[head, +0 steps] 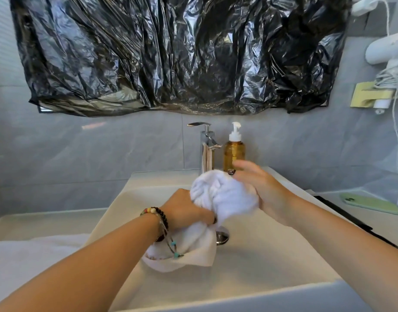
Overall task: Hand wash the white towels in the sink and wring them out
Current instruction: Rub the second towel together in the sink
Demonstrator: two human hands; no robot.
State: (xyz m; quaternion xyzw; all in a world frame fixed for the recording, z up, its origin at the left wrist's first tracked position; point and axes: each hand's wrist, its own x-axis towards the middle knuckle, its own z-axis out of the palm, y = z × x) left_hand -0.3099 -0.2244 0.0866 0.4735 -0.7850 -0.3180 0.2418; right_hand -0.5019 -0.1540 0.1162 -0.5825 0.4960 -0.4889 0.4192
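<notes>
Left hand (184, 210) gripping bunched towel (225, 197) over sink (272, 255), right hand (258, 188) clasping it, faucet (207, 145), soap bottle (234, 149) behind

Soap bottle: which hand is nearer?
Right. The right hand is just in front of the soap bottle, on the towel; the left hand grips lower, over the sink.

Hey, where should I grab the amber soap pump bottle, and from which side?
Probably grip the amber pump bottle round its straight cylindrical body, below the white pump head. Come from the right: the chrome faucet stands close on its left, and the white towel held by both hands partly blocks the front.
</notes>
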